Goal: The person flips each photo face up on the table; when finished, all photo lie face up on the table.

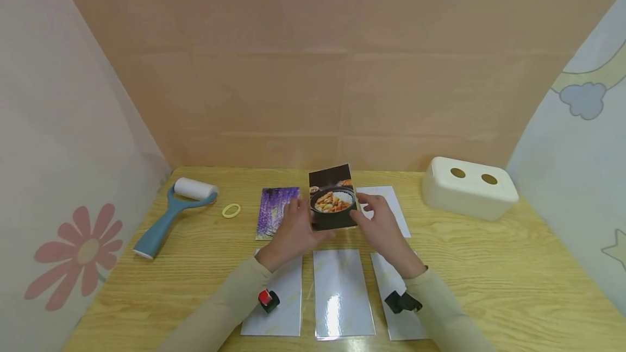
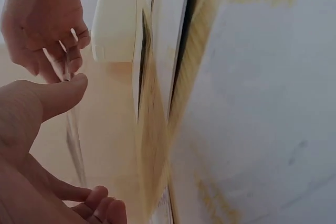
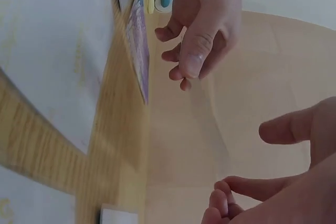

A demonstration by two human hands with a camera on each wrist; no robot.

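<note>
A photo card (image 1: 335, 202) showing rice and stew in a dark bowl is held up, tilted, above the middle of the table. My left hand (image 1: 295, 228) grips its left edge, thumb near the bottom corner. On the other edge my right hand (image 1: 383, 228) holds it, thumb in front and fingers around the side. From the left wrist the card (image 2: 73, 140) appears nearly edge-on between the hands. Behind the left hand lies a purple-flower picture card (image 1: 274, 211), and beyond the right hand a white card (image 1: 391, 202) lies partly covered.
Pale marbled cards lie in the near row, including a middle card (image 1: 342, 287); forearms partly cover its neighbours. At left are a blue-handled lint roller (image 1: 171, 216) and a yellow ring (image 1: 231, 211). A cream box (image 1: 469, 192) with two holes stands back right.
</note>
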